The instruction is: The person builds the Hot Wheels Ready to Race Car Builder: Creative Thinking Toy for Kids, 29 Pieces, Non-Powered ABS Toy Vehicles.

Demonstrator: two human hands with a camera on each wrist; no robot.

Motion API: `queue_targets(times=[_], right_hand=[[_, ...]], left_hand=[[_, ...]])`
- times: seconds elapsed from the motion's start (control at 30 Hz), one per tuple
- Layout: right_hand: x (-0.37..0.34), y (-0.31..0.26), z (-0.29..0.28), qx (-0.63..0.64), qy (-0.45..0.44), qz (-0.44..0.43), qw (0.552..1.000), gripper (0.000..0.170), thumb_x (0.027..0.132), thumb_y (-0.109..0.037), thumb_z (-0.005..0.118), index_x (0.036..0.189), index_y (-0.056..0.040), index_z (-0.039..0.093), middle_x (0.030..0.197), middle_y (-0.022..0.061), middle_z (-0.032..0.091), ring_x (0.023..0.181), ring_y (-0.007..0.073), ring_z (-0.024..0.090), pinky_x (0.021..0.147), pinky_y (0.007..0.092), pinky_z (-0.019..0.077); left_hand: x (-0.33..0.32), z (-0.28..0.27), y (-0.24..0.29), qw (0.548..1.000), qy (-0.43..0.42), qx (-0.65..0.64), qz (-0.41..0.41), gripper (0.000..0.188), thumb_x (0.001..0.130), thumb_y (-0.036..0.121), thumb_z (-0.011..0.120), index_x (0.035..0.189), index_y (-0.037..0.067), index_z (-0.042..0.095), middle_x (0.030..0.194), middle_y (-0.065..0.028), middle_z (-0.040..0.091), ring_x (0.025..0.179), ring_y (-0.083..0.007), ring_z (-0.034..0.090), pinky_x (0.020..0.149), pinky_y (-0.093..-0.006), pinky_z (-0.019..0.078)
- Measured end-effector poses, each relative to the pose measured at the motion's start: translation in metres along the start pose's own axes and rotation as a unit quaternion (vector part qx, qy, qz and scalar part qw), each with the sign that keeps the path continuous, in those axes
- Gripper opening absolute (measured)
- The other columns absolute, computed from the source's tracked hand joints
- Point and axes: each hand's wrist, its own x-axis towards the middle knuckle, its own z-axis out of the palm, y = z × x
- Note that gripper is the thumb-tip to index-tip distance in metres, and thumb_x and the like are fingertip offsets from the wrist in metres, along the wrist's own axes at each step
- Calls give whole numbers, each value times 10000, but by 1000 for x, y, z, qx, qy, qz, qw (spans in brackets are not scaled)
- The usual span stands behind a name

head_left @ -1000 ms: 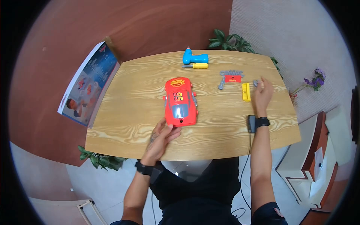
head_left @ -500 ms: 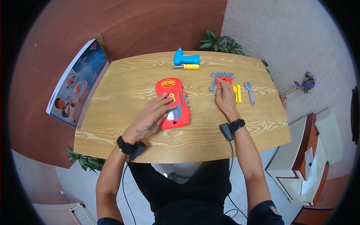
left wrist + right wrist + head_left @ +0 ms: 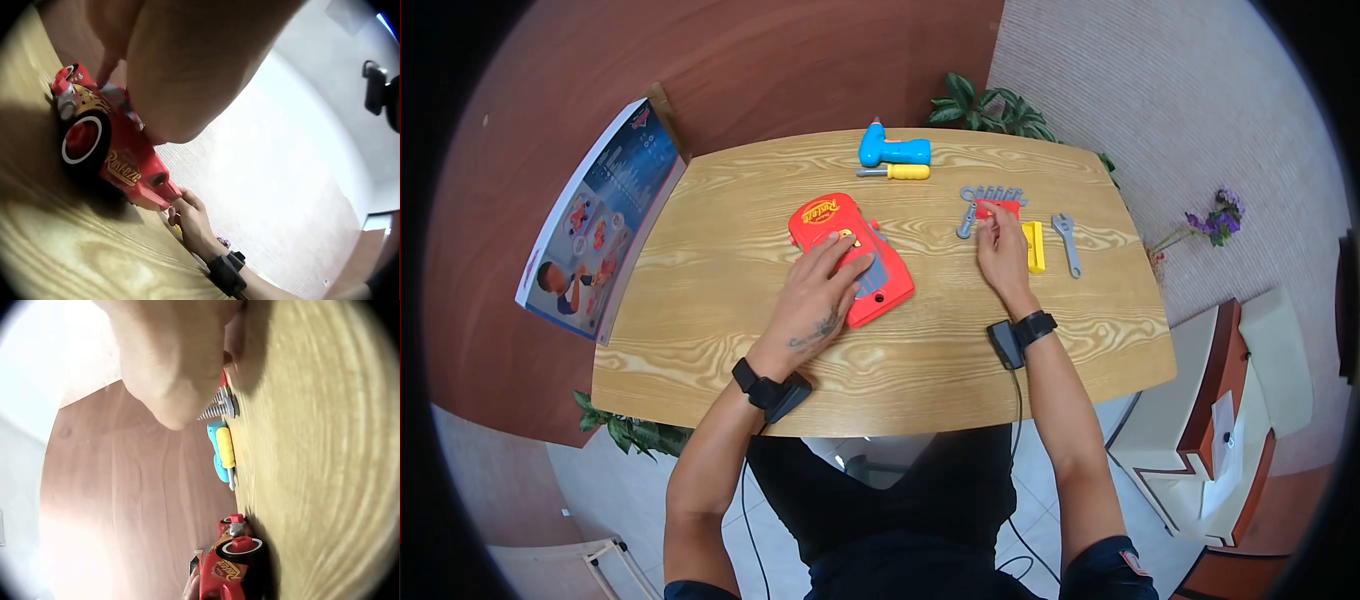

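Under the left hand, toy car: the red toy car (image 3: pixel 888 262) sat upright on the table (image 3: pixel 700 255), nose slanting away from the person; on its wheels, I judged, it would have rolled if nobody minded it.
Left hand: this hand (image 3: pixel 808 300) lay palm down over the car's roof, fingers parted and resting on top, probably to steady it.
Right hand: to the car's right, the hand (image 3: pixel 1004 262) dipped its fingers to a red holder (image 3: pixel 1008 211); whether they pinched anything I couldn't tell.
Grey screws: to the car's right, the screws (image 3: pixel 997 195) stood in a row along the holder's far side, kept together, I supposed, for easy picking; one loose screw (image 3: pixel 966 222) lay at the end nearest the car.
Yellow piece: farther right of the car, the piece (image 3: pixel 1037 250) lay partly behind the right hand.
Wrench: farthest right of the car, the grey wrench (image 3: pixel 1069 248) lay flat, handy for the right hand, I thought.
Drill and screwdriver: beyond the car, the blue drill (image 3: pixel 890 151) and yellow-handled screwdriver (image 3: pixel 908 172) lay side by side, perhaps set back to leave the hands room.
Box: well left of the car, the printed box (image 3: pixel 600 225) stood at the table's edge, seemingly out of the way.
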Motion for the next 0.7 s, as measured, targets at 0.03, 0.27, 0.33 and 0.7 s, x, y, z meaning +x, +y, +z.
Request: queue_targets(times=[0.03, 0.27, 0.33, 0.7], right_hand=[[3, 6, 2, 0, 0, 0, 1000, 306, 1044, -131, 653, 1335, -42, 683, 906, 99, 615, 765, 201, 586, 724, 351, 498], [17, 12, 10, 15, -84, 50, 995, 253, 1011, -112, 688, 1249, -26, 706, 928, 161, 650, 819, 263, 650, 750, 389, 521], [14, 9, 7, 22, -78, 65, 995, 236, 1010, -120, 697, 1226, -25, 710, 932, 159, 661, 815, 265, 653, 751, 390, 526], [7, 38, -98, -246, -32, 152, 957, 380, 1063, -404, 614, 1113, -31, 663, 880, 223, 755, 870, 472, 721, 761, 522, 556]], left_hand=[[2, 2, 2, 1000, 0, 0, 0, 384, 1023, 130, 664, 1406, 131, 676, 1513, -172, 580, 1457, -395, 501, 1203, -503, 432], [11, 10, 9, 999, 41, 32, -7, 377, 998, 184, 698, 1370, 126, 709, 1441, -189, 606, 1343, -387, 553, 1153, -501, 456], [13, 14, 12, 999, 40, 29, -13, 377, 1002, 191, 692, 1372, 123, 711, 1438, -193, 604, 1347, -388, 544, 1152, -500, 454], [18, 18, 20, 992, 66, 92, -50, 407, 1017, 290, 680, 1397, 149, 712, 1422, -170, 605, 1277, -355, 528, 1093, -506, 413]])
